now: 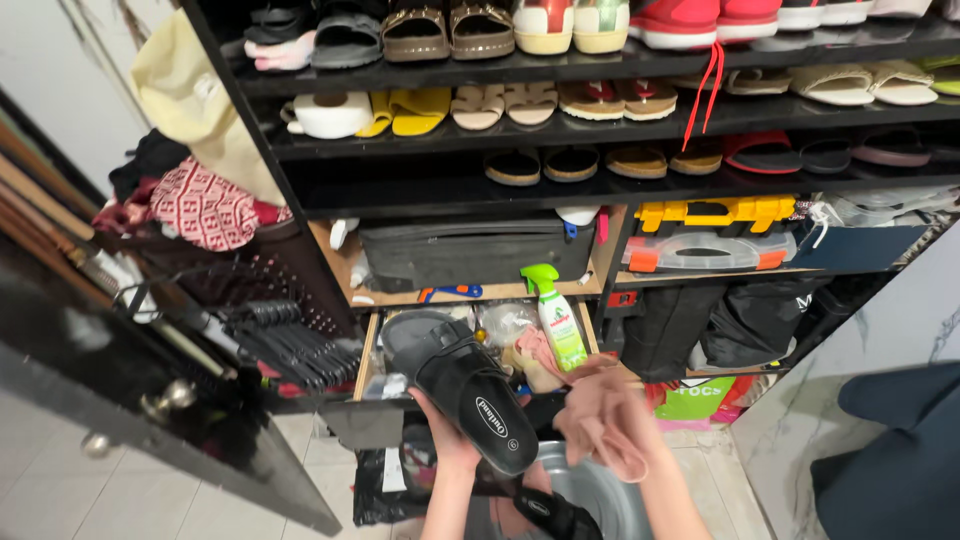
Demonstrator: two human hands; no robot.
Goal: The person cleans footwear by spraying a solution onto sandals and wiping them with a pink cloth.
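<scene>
So the biggest thing here is the black shoe rack (600,115), its shelves packed with sandals, slippers and a couple of red sneakers along the top edge. Under the shelves there's an open wooden drawer (366,352) stuffed with odds and ends, and a green spray bottle (553,315) stands upright at its right edge. Off to the left a black door (150,400) hangs open, with a bundle of black hangers (290,345) beside it. Down at the bottom edge a grey metal basin (600,490) sits on the tile floor, with a second black sandal (555,515) lying at its near rim.

The left hand (445,430) is grasping a black sandal (470,390) from underneath at the heel end, sole side facing up, tilted over the drawer front. Looks light and fairly stiff to me, rubbery sole, so gripping the sole edge or the strap should be easy and nothing fragile about it.

The right hand (640,440) is clenched into a pink cloth (600,420), held just beside the sandal, above the basin. The cloth is soft and floppy and bunches wherever you grab it.
</scene>
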